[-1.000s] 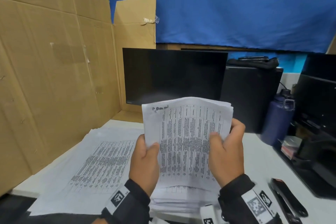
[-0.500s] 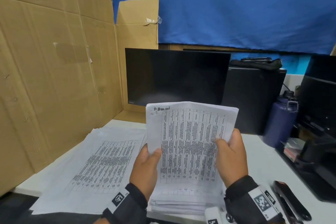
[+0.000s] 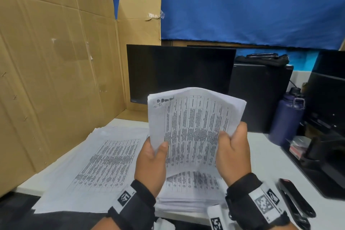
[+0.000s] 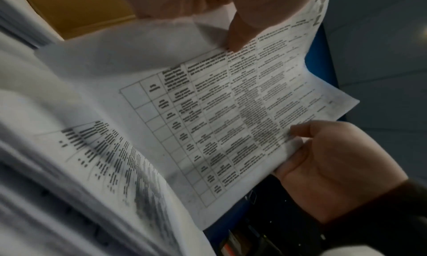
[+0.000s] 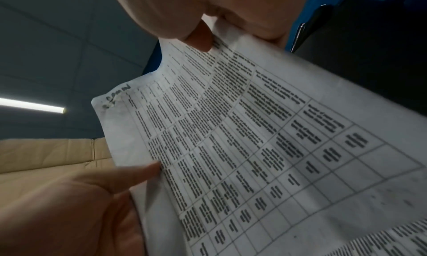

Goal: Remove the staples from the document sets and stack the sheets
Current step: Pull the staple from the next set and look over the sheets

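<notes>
I hold a set of printed sheets [image 3: 194,129] upright above the desk, its top bowed. My left hand [image 3: 153,157] pinches its left edge with the thumb on the front. My right hand [image 3: 233,151] grips the right edge. A staple [image 3: 158,103] sits at the top left corner under handwriting; the right wrist view shows this corner [image 5: 110,100] too. Below the hands lies a thick pile of sets [image 3: 190,192]. A flat stack of sheets [image 3: 97,166] lies to the left. The left wrist view shows the held set [image 4: 231,114] with both thumbs on it.
A black staple remover [image 3: 296,201] lies on the white desk [image 3: 265,155] at the right. A dark monitor [image 3: 179,69] stands behind, cardboard panels [image 3: 56,61] wall the left side, and a blue bottle [image 3: 287,117] and black trays [image 3: 321,157] stand at the right.
The held set has shifted slightly and its top has bowed upward. My right thumb has slid down the right edge. Both hands kept their hold.
</notes>
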The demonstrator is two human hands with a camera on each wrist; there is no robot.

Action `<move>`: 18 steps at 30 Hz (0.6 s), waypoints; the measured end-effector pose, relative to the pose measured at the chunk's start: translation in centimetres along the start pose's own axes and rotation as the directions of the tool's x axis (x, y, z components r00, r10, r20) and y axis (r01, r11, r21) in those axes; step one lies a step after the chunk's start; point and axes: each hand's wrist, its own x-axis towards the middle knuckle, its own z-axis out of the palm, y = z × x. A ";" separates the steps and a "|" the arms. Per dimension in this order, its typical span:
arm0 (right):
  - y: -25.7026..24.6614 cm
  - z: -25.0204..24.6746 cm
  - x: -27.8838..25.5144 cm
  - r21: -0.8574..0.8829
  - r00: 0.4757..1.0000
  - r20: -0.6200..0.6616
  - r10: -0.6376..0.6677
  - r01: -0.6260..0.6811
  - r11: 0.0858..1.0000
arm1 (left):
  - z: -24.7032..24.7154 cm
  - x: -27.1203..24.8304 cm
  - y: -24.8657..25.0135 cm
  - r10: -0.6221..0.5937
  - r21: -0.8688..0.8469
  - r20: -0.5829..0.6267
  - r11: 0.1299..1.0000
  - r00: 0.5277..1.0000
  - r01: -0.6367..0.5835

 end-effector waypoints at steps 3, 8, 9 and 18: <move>0.7 0.6 -0.9 -0.020 0.999 0.034 0.037 -0.036 0.999 | 0.5 -0.6 -0.8 -0.024 0.086 0.012 0.996 1.000 0.023; 2.2 1.1 -1.7 -0.009 0.990 0.032 0.141 -0.141 0.990 | 0.3 -0.8 -2.0 -0.178 0.061 0.017 0.982 0.984 0.176; 2.3 1.1 -1.7 0.002 0.987 0.024 0.161 -0.161 0.987 | 0.3 -0.8 -2.0 -0.202 0.060 0.020 0.978 0.979 0.200; 3.7 0.9 -1.9 0.074 0.977 -0.058 0.208 -0.203 0.976 | 0.0 -1.0 -2.6 -0.296 0.008 0.041 0.955 0.954 0.296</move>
